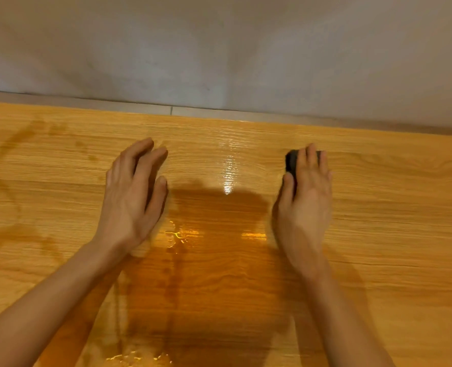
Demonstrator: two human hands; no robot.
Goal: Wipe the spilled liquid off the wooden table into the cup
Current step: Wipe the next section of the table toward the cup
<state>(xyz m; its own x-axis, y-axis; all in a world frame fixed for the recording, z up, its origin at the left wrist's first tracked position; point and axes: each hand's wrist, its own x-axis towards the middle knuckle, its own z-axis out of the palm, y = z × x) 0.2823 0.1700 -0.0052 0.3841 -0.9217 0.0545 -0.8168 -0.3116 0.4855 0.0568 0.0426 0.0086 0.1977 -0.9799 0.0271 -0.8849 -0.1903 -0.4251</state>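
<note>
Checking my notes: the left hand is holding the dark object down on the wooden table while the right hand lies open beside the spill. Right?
Not quite. The head view shows the right hand covering the dark object on the wooden table; the left hand is the open one beside the spill.

No readable text, label or number shows anywhere.
</note>
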